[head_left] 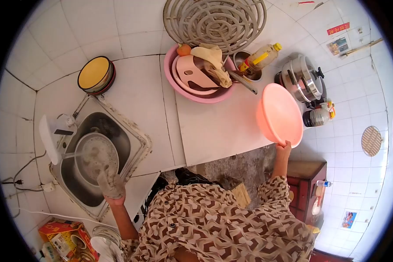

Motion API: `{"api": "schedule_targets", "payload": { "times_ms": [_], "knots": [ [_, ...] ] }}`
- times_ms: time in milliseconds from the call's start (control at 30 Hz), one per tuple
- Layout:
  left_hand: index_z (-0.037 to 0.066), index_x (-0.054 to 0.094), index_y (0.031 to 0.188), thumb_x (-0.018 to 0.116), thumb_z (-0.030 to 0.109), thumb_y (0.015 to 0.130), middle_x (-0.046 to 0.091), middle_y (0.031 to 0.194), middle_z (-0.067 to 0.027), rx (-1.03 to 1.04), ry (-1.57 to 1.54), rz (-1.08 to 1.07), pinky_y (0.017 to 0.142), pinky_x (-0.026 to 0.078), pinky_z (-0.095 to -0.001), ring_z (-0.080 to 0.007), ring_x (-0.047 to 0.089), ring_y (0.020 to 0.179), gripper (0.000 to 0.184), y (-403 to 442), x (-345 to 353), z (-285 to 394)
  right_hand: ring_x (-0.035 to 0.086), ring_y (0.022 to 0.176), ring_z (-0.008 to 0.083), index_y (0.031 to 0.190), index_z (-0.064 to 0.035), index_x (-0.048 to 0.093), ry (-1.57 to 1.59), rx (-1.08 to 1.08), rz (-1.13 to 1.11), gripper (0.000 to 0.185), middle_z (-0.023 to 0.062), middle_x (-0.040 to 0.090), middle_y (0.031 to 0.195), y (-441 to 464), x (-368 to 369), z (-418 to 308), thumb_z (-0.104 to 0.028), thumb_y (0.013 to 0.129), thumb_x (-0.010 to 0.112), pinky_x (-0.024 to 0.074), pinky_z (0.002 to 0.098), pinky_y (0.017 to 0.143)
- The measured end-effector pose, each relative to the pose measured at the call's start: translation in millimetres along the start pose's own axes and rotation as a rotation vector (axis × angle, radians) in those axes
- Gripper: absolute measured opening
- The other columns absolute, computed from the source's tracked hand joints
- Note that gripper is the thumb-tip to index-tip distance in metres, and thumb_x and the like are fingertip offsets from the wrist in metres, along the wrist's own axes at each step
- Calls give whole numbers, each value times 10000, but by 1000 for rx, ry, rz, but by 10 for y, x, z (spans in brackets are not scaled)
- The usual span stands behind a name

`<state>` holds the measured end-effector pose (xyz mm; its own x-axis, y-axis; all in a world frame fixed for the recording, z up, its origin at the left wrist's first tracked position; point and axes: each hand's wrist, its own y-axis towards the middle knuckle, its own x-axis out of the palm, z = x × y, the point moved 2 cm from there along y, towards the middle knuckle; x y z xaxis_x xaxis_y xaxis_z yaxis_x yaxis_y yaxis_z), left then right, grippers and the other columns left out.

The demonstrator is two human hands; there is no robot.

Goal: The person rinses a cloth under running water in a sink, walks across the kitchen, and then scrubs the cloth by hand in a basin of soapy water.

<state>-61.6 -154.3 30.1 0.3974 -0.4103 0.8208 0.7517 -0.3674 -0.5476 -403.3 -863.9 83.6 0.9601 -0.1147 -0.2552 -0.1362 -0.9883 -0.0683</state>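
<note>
My left hand (114, 199) is closed on a grey, wet-looking dishcloth (110, 183) at the near rim of a metal basin (96, 157). Cloudy water fills that basin, which sits inside the steel sink (118, 126). A white tap (56, 131) reaches over the sink from the left, with a stream running into the basin. On the other side, my right hand (284, 148) grips the near rim of a pink plastic basin (280, 113). The pink basin is tilted, its inside turned partly upward, at the right end of the counter.
A larger pink tub (201, 99) holding several items stands at the back of the counter. Stacked bowls (94, 75) are behind the sink. A steel pot (302, 78) and bottles (321, 115) stand at the right. A cardboard box (65, 238) lies at lower left.
</note>
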Motion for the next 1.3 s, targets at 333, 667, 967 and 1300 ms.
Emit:
{"api": "schedule_targets", "payload": {
  "times_ms": [333,667,967,1300],
  "knots": [
    [72,507,1213,399,272,900,550,1216,-93,158,-177,-13,945,428,-387,-252,518,1120,386,-137,-275,396,451,670,104,934,78,485,-298,-195,-374,271,65,496,810,-817,424,9,63,664,478,383,221,561],
    [77,467,1249,400,326,904,520,1242,-120,341,-218,81,843,490,-472,-314,538,1083,431,-353,85,790,531,677,135,1013,8,552,407,612,-386,249,41,560,777,-1805,926,1054,-195,883,491,461,256,595],
    [59,462,1249,354,339,913,512,1227,-164,160,-223,-92,881,468,-456,-301,526,1093,451,-185,397,795,407,1182,211,1311,-39,416,-38,322,-1749,468,90,443,1272,-5537,3358,-642,-246,907,532,388,357,937],
    [72,341,1331,388,363,915,410,1313,-128,476,-55,-272,963,388,-414,-260,413,1195,509,-160,278,781,271,1306,349,1118,-126,618,44,-1323,-1946,356,151,383,1367,-7334,2754,-930,-257,787,598,161,495,1067]
  ]
}}
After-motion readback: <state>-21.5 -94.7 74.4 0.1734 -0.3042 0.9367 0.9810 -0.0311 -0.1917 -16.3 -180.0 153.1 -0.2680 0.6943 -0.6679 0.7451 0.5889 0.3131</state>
